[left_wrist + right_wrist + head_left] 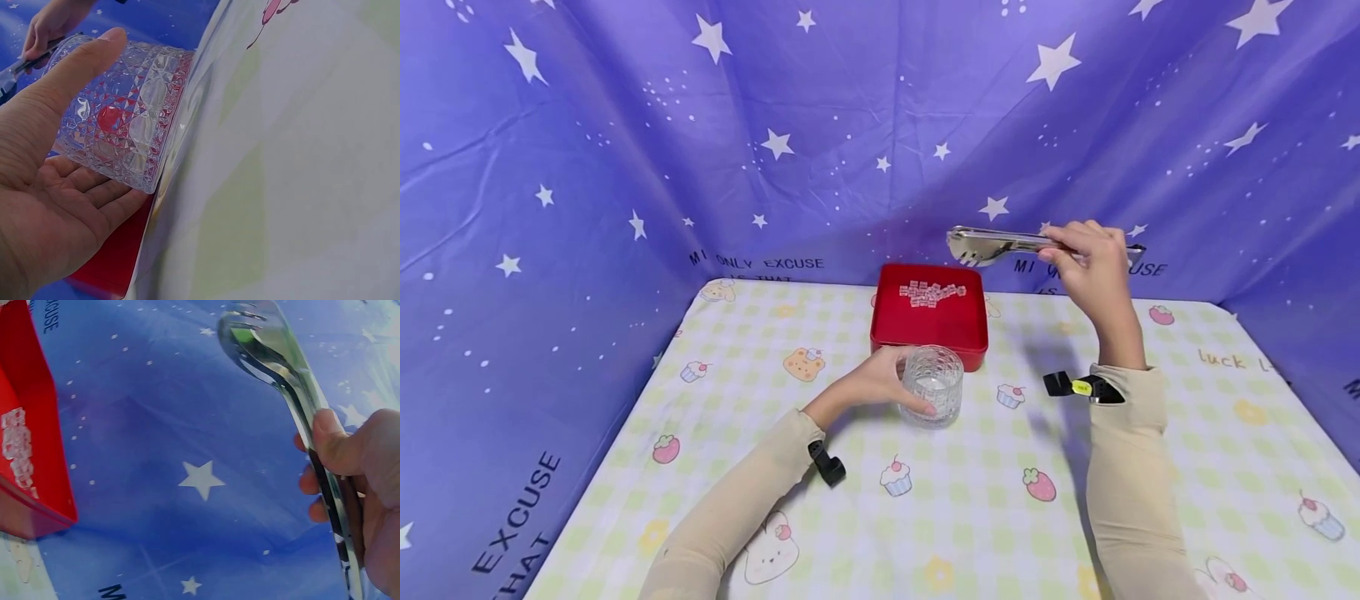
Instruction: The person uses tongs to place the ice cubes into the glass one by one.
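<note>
My left hand curls its thumb and fingers round a clear cut-pattern glass, which stands on the table in front of a red tray. In the left wrist view the thumb lies along one side of the glass, with the fingers on the other. Raised at the right, my right hand grips metal serving tongs by the arms. Their fork-and-spoon ends point left, above and right of the red tray. Small clear cubes lie clustered in the tray; the right wrist view shows them too.
A checked, cartoon-printed cloth covers the table. Behind it and to both sides hangs a blue star-patterned curtain. Black wrist straps sit on both sleeves.
</note>
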`<state>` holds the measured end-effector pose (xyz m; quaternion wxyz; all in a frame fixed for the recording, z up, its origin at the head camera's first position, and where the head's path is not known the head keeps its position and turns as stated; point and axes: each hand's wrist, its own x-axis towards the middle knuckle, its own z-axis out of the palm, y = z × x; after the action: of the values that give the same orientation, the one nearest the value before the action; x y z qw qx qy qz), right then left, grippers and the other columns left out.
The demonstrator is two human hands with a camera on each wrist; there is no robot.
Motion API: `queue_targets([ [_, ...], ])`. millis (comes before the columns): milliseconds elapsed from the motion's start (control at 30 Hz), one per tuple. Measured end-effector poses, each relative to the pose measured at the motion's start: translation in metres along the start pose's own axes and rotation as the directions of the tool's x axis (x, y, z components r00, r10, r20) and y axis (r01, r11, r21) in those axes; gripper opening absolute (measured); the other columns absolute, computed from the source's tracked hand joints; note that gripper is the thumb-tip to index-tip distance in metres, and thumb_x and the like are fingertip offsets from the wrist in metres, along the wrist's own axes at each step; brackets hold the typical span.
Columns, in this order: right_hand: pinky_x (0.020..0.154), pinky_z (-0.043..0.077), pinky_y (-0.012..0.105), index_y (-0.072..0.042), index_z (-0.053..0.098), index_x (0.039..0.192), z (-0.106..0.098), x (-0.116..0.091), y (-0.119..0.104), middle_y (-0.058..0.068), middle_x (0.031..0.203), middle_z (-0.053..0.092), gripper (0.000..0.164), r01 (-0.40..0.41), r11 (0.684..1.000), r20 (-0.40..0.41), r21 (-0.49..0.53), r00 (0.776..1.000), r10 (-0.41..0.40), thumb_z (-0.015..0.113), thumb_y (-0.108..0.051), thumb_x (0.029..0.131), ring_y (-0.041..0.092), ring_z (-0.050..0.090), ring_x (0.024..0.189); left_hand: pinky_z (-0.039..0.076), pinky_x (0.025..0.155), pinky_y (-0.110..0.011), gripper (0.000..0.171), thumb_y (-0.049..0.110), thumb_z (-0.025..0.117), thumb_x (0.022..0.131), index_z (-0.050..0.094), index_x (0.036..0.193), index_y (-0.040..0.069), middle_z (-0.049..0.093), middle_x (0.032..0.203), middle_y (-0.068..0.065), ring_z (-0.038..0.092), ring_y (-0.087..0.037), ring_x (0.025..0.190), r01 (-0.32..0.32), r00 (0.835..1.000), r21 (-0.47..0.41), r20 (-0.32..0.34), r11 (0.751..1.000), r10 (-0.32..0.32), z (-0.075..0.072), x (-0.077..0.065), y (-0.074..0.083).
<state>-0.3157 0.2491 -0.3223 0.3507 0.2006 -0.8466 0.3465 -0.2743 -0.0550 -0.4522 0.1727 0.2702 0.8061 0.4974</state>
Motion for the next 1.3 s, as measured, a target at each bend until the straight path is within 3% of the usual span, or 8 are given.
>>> queue_targets([
  [200, 0.088, 0.023, 0.02, 0.003, 0.078, 0.105, -0.011, -0.002, -0.008, 0.007, 0.079, 0.067, 0.024, 0.017, 0.999, 0.115, 0.033, 0.993, -0.02, 0.078, 0.002, 0.081, -0.004, 0.039, 0.072, 0.044, 0.117, -0.038, 0.083, 0.024, 0.097, 0.068, 0.059, 0.142, 0.017, 0.066, 0.136, 0.004, 0.058, -0.012, 0.13, -0.009, 1.0, 0.009, -0.006, 1.0, 0.009, 0.0, 0.0, 0.002],
  [333, 0.085, 0.023, 0.022, 0.0, 0.079, 0.102, -0.014, -0.006, -0.01, 0.007, 0.081, 0.069, 0.022, 0.033, 0.999, 0.208, 0.023, 0.977, -0.037, 0.079, 0.002, 0.081, -0.001, 0.039, 0.072, 0.044, 0.117, -0.038, 0.083, 0.022, 0.097, 0.068, 0.06, 0.142, 0.016, 0.066, 0.136, 0.003, 0.058, -0.013, 0.13, -0.008, 1.0, 0.009, -0.01, 1.0, 0.008, 0.0, 0.0, 0.002],
  [600, 0.085, 0.032, 0.035, -0.002, 0.08, 0.102, -0.017, -0.01, -0.022, 0.004, 0.073, 0.065, 0.022, 0.164, 0.986, 0.366, -0.036, 0.92, -0.14, 0.081, -0.003, 0.081, 0.007, 0.041, 0.072, 0.044, 0.118, -0.037, 0.085, 0.025, 0.097, 0.068, 0.058, 0.143, 0.017, 0.065, 0.139, 0.005, 0.056, -0.011, 0.132, -0.009, 1.0, 0.023, -0.001, 1.0, 0.009, 0.0, 0.0, 0.002],
  [800, 0.086, 0.036, 0.042, -0.005, 0.08, 0.1, -0.012, -0.01, -0.031, 0.004, 0.079, 0.07, 0.021, 0.222, 0.972, 0.453, -0.08, 0.877, -0.163, 0.082, -0.004, 0.079, 0.015, 0.046, 0.072, 0.044, 0.117, -0.036, 0.085, 0.023, 0.096, 0.069, 0.057, 0.144, 0.015, 0.065, 0.139, 0.003, 0.056, -0.012, 0.132, -0.026, 1.0, 0.035, -0.008, 0.999, 0.026, 0.0, 0.0, 0.003],
  [1067, 0.08, 0.037, 0.039, -0.009, 0.081, 0.1, -0.005, -0.01, -0.039, 0.001, 0.078, 0.067, 0.02, 0.237, 0.962, 0.546, -0.135, 0.828, -0.127, 0.083, -0.009, 0.08, 0.017, 0.051, 0.073, 0.043, 0.118, -0.037, 0.087, 0.023, 0.096, 0.069, 0.056, 0.146, 0.014, 0.064, 0.141, 0.002, 0.055, -0.013, 0.134, -0.02, 1.0, 0.035, -0.011, 0.999, 0.02, 0.0, 0.0, 0.003],
  [1300, 0.08, 0.039, 0.042, -0.007, 0.081, 0.103, -0.004, -0.01, -0.039, 0.006, 0.089, 0.075, 0.023, 0.224, 0.96, 0.597, -0.166, 0.798, -0.083, 0.083, -0.014, 0.081, 0.024, 0.062, 0.082, 0.046, 0.115, -0.036, 0.086, 0.023, 0.096, 0.068, 0.057, 0.144, 0.014, 0.066, 0.137, 0.002, 0.057, -0.013, 0.13, -0.021, 1.0, 0.029, -0.013, 0.999, 0.021, 0.0, 0.0, 0.002],
])
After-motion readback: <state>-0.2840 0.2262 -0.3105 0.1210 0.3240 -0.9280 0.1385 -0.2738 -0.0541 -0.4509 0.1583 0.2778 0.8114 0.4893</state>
